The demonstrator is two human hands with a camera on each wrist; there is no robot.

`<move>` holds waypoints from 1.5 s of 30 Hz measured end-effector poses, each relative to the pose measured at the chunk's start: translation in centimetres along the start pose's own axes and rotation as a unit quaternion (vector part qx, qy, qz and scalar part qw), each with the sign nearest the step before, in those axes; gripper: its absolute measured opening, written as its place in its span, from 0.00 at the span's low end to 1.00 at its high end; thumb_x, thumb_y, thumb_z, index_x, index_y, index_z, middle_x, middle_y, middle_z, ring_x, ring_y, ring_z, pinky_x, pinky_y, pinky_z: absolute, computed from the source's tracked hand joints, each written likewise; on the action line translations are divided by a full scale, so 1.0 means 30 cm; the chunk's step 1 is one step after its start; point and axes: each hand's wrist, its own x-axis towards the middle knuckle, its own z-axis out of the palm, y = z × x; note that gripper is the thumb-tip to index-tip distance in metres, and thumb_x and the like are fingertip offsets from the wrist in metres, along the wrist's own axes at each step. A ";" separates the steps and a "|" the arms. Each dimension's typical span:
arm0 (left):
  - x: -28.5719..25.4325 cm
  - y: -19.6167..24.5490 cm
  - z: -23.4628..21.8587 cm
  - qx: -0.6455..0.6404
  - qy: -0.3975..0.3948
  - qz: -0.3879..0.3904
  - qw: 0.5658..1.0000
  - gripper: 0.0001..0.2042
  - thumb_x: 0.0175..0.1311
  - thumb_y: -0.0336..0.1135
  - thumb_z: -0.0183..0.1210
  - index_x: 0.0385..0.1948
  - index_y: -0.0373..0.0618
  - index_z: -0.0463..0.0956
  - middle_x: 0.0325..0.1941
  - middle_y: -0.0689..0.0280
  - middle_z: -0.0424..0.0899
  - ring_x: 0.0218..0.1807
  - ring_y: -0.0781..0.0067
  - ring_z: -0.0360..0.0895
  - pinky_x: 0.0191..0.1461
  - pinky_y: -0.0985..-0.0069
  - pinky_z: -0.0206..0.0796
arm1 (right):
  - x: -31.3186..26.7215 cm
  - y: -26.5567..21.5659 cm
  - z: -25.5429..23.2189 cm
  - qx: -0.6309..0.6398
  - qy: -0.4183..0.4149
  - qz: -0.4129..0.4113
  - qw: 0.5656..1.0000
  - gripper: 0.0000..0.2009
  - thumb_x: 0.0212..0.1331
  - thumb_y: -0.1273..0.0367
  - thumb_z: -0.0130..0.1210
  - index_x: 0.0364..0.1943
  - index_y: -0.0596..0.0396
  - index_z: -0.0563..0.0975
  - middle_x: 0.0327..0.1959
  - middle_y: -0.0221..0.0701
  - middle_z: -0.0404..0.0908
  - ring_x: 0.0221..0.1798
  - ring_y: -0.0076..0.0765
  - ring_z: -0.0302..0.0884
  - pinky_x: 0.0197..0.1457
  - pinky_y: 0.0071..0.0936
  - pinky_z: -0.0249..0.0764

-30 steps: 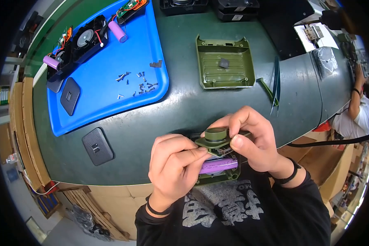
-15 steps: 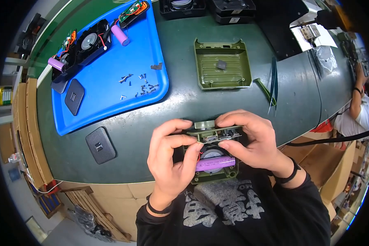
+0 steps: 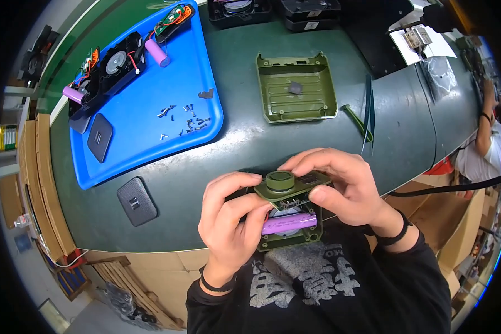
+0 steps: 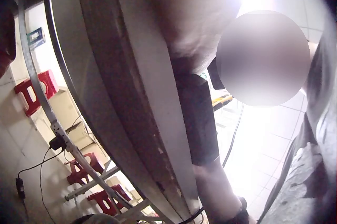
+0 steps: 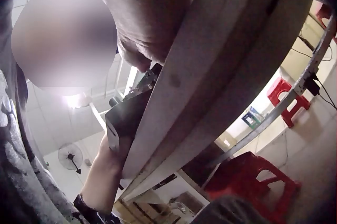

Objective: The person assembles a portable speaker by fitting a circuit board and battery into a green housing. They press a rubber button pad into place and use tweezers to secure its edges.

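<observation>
Both hands hold a green panel [image 3: 306, 188] with a round green knob [image 3: 280, 180] on top, over the table's near edge. Fingers and thumb of the left hand [image 3: 231, 214] pinch its left end. The right hand [image 3: 345, 189] grips the right end, thumb at the front edge and fingers behind. Directly below the panel lies an open green housing [image 3: 289, 243] with a purple battery [image 3: 289, 223] across it; a red wire shows by the left fingertips. The housing's upper part is hidden by the panel and hands.
A green shell [image 3: 298, 94] lies beyond the hands, with dark tweezers [image 3: 368, 111] and a green strap [image 3: 355, 121] to its right. On the left are a blue tray [image 3: 150, 131] with screws and black speaker parts, and a black cover [image 3: 137, 201]. Black housings [image 3: 309, 12] stand at the back.
The panel tilted so its port edge faced up toward the head camera, then tipped back, showing the knob's top again. Both hands kept their hold on it.
</observation>
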 end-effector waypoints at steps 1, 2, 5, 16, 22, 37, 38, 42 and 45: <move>-0.001 -0.001 0.001 -0.001 -0.001 0.000 1.000 0.12 0.45 0.21 0.68 0.32 0.41 0.77 0.43 0.57 0.82 0.42 0.57 0.80 0.46 0.67 0.73 | 0.004 -0.007 -0.001 0.000 0.001 0.001 1.000 0.13 0.61 0.74 0.59 0.48 0.63 0.76 0.47 0.40 0.82 0.50 0.33 0.81 0.53 0.28 0.76; -0.002 -0.004 0.003 -0.005 0.001 0.002 1.000 0.13 0.44 0.21 0.69 0.32 0.41 0.77 0.43 0.57 0.82 0.42 0.57 0.80 0.47 0.66 0.72 | 0.010 -0.016 0.001 -0.001 0.002 0.019 1.000 0.13 0.60 0.74 0.59 0.48 0.63 0.76 0.46 0.39 0.82 0.48 0.33 0.82 0.51 0.27 0.76; -0.009 -0.013 0.004 -0.010 0.002 0.010 1.000 0.14 0.43 0.21 0.69 0.32 0.42 0.78 0.43 0.58 0.82 0.42 0.56 0.80 0.47 0.66 0.72 | 0.013 -0.019 0.001 -0.019 0.003 0.030 0.999 0.13 0.60 0.74 0.59 0.48 0.63 0.76 0.44 0.38 0.83 0.45 0.32 0.83 0.46 0.25 0.78; -0.007 -0.002 0.006 0.027 0.013 0.049 0.998 0.17 0.38 0.24 0.72 0.33 0.45 0.80 0.41 0.62 0.81 0.41 0.60 0.79 0.44 0.70 0.72 | -0.007 0.005 0.028 -0.063 0.049 -0.058 0.995 0.05 0.60 0.73 0.59 0.36 0.60 0.77 0.42 0.42 0.84 0.38 0.32 0.84 0.41 0.25 0.78; -0.003 0.000 0.004 0.028 0.018 0.057 0.998 0.16 0.37 0.23 0.72 0.32 0.45 0.81 0.41 0.62 0.81 0.41 0.60 0.79 0.44 0.70 0.71 | -0.008 0.008 0.028 -0.055 0.044 -0.058 0.996 0.05 0.61 0.73 0.59 0.36 0.61 0.76 0.43 0.41 0.84 0.39 0.31 0.83 0.43 0.26 0.78; -0.007 -0.006 0.010 0.020 0.016 0.068 0.997 0.16 0.36 0.21 0.72 0.31 0.44 0.79 0.40 0.64 0.80 0.40 0.60 0.80 0.42 0.70 0.72 | -0.013 -0.021 -0.019 -0.199 0.001 -0.089 0.976 0.20 0.46 0.72 0.70 0.45 0.59 0.77 0.48 0.40 0.82 0.50 0.45 0.80 0.52 0.33 0.76; -0.004 -0.002 0.010 0.024 0.016 0.063 0.998 0.16 0.37 0.22 0.72 0.31 0.44 0.79 0.40 0.63 0.81 0.40 0.60 0.80 0.42 0.70 0.72 | -0.022 -0.011 -0.026 -0.213 0.006 -0.085 0.973 0.21 0.44 0.72 0.71 0.45 0.59 0.77 0.48 0.40 0.82 0.50 0.45 0.80 0.51 0.33 0.76; 0.000 0.003 0.003 0.028 0.011 0.045 0.999 0.16 0.41 0.21 0.71 0.33 0.42 0.77 0.39 0.61 0.82 0.40 0.60 0.80 0.44 0.70 0.72 | -0.026 -0.006 -0.026 -0.230 0.028 -0.090 0.969 0.21 0.42 0.74 0.72 0.43 0.59 0.78 0.45 0.39 0.82 0.48 0.44 0.81 0.49 0.32 0.77; -0.014 -0.012 0.018 -0.026 0.042 0.010 0.999 0.18 0.45 0.20 0.70 0.38 0.39 0.73 0.40 0.57 0.82 0.41 0.60 0.80 0.45 0.69 0.72 | -0.017 -0.011 -0.009 -0.247 0.039 -0.112 0.962 0.20 0.42 0.75 0.71 0.42 0.60 0.78 0.43 0.38 0.82 0.44 0.42 0.80 0.46 0.32 0.76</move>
